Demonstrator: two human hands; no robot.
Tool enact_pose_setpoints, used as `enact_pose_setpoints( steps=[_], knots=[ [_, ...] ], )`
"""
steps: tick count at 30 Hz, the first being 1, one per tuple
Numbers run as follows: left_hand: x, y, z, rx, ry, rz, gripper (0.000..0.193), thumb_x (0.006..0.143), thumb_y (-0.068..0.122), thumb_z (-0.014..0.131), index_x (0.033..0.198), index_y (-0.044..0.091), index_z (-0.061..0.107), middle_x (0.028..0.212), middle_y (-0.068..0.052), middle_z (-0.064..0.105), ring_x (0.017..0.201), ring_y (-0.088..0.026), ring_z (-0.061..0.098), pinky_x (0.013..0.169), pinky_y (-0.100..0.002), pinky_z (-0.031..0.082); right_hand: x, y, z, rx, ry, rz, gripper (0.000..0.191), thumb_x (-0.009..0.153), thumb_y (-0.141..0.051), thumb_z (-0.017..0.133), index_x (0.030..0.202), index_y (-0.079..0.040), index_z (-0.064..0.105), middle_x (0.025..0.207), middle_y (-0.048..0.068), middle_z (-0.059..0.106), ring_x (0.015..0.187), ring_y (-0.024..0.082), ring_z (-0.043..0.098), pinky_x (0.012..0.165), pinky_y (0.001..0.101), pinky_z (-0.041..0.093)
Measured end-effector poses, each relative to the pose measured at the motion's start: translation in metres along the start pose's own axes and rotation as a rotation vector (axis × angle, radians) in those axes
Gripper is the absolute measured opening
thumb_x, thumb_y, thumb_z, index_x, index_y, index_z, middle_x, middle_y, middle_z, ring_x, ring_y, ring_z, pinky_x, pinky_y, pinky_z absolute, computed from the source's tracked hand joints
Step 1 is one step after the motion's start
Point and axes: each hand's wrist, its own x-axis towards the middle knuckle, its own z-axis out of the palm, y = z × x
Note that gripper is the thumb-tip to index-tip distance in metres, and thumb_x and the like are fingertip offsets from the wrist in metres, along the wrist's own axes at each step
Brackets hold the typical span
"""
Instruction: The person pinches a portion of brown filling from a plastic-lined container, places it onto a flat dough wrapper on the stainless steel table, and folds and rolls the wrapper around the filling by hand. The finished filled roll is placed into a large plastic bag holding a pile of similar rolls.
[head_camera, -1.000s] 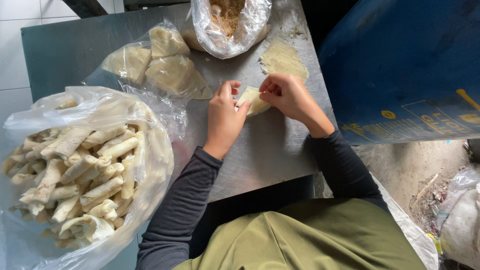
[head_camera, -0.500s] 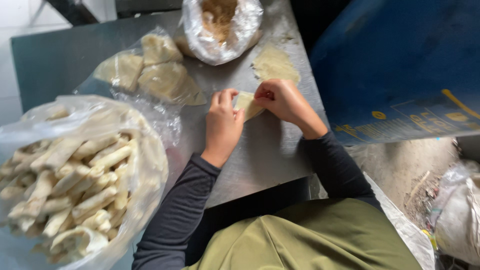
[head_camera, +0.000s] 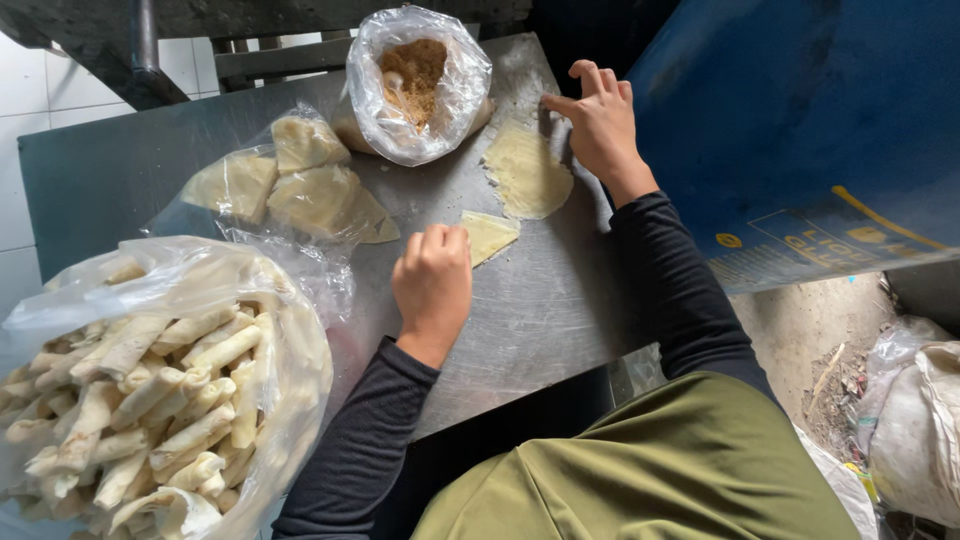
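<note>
Here, in the head view, the left hand (head_camera: 432, 280) sits near the middle of the frame, fingers curled into a loose fist, its fingertips pressing on the near edge of a folded wrapper (head_camera: 488, 235) that lies on the grey metal surface (head_camera: 545, 320); whether it pinches the wrapper or only pins it down cannot be told. The right hand (head_camera: 600, 125) is up in the upper right of the frame, fingers spread and released, its fingertips touching the surface just beside the top edge of a flat round wrapper (head_camera: 527, 172), which lies above and slightly right of the folded one. At the top centre, a clear plastic bag of brown filling (head_camera: 418, 80) stands open. To the left of it, a bag of stacked pale wrappers (head_camera: 285, 185) lies on the surface. In the lower left of the frame, a large clear bag of finished rolls (head_camera: 150, 390) fills the corner. A blue barrel (head_camera: 800, 120) takes up the upper right, well apart from the left hand.
</note>
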Motion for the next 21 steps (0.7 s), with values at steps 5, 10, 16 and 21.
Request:
enact_pose_setpoints(
  steps=[5, 10, 16, 21],
  knots=[
    [-0.016, 0.016, 0.010, 0.179, -0.078, 0.101, 0.002, 0.083, 0.009, 0.064, 0.084, 0.011, 0.066, 0.083, -0.003, 0.064, 0.079, -0.020, 0.065, 0.071, -0.033, 0.054, -0.007, 0.004, 0.006, -0.007, 0.039, -0.031, 0.044, 0.078, 0.005, 0.067, 0.110, -0.020, 0.084, 0.134, 0.009, 0.057, 0.123, 0.030, 0.051, 0.099, 0.0418, 0.038],
    [-0.026, 0.028, 0.012, 0.305, -0.006, 0.116, 0.015, 0.086, 0.009, 0.065, 0.098, 0.003, 0.071, 0.090, -0.003, 0.064, 0.081, -0.016, 0.064, 0.072, -0.028, 0.052, -0.010, -0.001, -0.002, 0.524, -0.028, 0.247, 0.051, 0.076, 0.021, 0.051, 0.100, -0.015, 0.077, 0.131, 0.010, 0.052, 0.117, 0.026, 0.053, 0.090, 0.0373, 0.048],
    [-0.026, 0.032, 0.011, 0.334, -0.048, 0.092, 0.019, 0.083, 0.012, 0.064, 0.098, 0.003, 0.071, 0.097, -0.006, 0.066, 0.086, -0.017, 0.064, 0.076, -0.029, 0.053, -0.047, -0.074, -0.014, 0.814, -0.334, 0.037, 0.066, 0.071, 0.023, 0.045, 0.106, -0.022, 0.078, 0.134, 0.009, 0.049, 0.110, 0.024, 0.056, 0.087, 0.0340, 0.052],
    [-0.027, 0.029, 0.014, 0.324, -0.059, 0.095, 0.016, 0.083, 0.012, 0.064, 0.095, 0.004, 0.071, 0.099, -0.007, 0.067, 0.089, -0.018, 0.065, 0.078, -0.029, 0.053, -0.062, -0.103, -0.020, 0.475, -0.236, -0.153, 0.062, 0.076, 0.010, 0.060, 0.120, -0.029, 0.080, 0.136, 0.007, 0.054, 0.120, 0.028, 0.053, 0.102, 0.0442, 0.035]
  ],
)
